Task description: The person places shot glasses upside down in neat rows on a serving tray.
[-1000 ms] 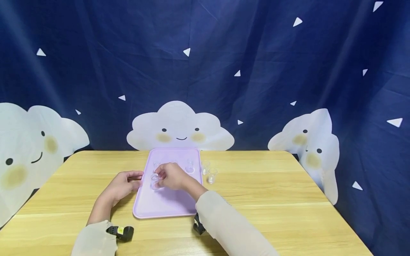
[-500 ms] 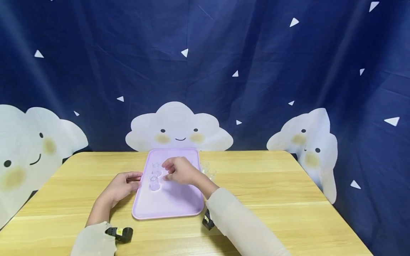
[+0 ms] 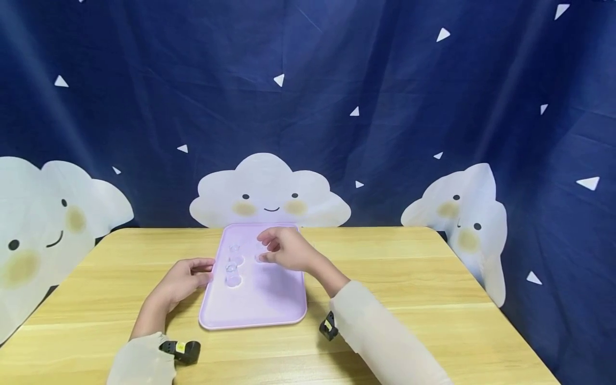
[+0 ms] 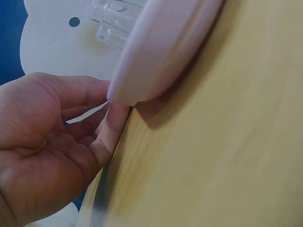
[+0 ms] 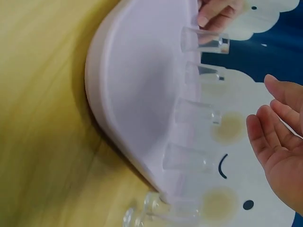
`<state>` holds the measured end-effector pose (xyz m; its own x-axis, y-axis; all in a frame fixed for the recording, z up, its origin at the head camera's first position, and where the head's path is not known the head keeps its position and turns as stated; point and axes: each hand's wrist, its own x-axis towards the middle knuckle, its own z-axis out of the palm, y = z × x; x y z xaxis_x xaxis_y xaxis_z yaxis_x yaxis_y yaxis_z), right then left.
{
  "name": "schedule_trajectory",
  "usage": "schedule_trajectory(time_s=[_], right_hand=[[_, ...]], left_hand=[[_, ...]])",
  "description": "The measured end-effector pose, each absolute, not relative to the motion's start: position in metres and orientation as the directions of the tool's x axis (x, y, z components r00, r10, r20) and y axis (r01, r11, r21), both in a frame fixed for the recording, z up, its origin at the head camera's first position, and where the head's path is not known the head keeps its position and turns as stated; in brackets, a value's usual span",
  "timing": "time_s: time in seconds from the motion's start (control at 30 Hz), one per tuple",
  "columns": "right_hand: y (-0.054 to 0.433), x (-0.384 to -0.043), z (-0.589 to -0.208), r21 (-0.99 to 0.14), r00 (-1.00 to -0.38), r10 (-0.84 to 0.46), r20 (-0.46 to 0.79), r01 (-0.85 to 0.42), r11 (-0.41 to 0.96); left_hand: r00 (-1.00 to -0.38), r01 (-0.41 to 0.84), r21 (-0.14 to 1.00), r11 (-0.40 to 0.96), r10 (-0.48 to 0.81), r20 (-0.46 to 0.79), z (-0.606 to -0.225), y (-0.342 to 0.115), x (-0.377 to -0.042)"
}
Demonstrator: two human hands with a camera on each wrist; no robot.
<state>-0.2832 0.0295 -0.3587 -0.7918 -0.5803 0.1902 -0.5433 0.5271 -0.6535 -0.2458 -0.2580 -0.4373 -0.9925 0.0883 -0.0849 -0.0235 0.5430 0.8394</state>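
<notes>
My left hand (image 3: 185, 278) rests with its fingertips against the left edge of the lilac tray (image 3: 250, 315); the left wrist view has its fingers (image 4: 87, 90) right at the rim. My right hand (image 3: 291, 250) hovers above the tray's far right part, fingers loosely bent and spread. Nothing shows between its fingers (image 5: 258, 132) in the right wrist view. Two small clear shot glasses, a nearer glass (image 3: 233, 276) and a farther glass (image 3: 235, 255), stand at the tray's left side. More glasses on the tray, such as this one (image 5: 187, 157), are partly hidden by the right hand in the head view.
Beside the tray's right side, clear glasses (image 5: 163, 208) stand on the wooden table (image 3: 409, 299); the right arm covers them in the head view. A dark blue curtain (image 3: 317, 107) with white clouds hangs behind the table's far edge.
My right hand has let go of the nearer left glass and moved right and away from it. That glass stays on the tray. The left hand keeps its place at the edge.
</notes>
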Motion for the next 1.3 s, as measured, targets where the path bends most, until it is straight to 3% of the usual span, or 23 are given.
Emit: schedule_trajectory(time_s=[0.27,0.53,0.87,1.3], right_hand=[[0.055,-0.281,-0.356,-0.634,-0.789,-0.561,0.250,-0.572,0.521],[0.085,-0.276,-0.362,-0.722,-0.809,-0.496,0.316,-0.544,0.427],[0.118,-0.270,-0.369,-0.750,-0.813,-0.444,0.377,-0.549,0.368],[0.147,-0.280,-0.389,-0.800,-0.871,-0.336,0.359,-0.472,0.370]], left_hand=[[-0.993,-0.013,0.842,0.540,0.094,-0.075,-0.438,-0.258,-0.246],[-0.993,-0.018,0.844,0.536,0.092,-0.080,-0.440,-0.258,-0.247],[-0.993,-0.010,0.839,0.544,0.090,-0.070,-0.438,-0.258,-0.247],[-0.993,-0.011,0.836,0.548,0.091,-0.073,-0.438,-0.257,-0.247]])
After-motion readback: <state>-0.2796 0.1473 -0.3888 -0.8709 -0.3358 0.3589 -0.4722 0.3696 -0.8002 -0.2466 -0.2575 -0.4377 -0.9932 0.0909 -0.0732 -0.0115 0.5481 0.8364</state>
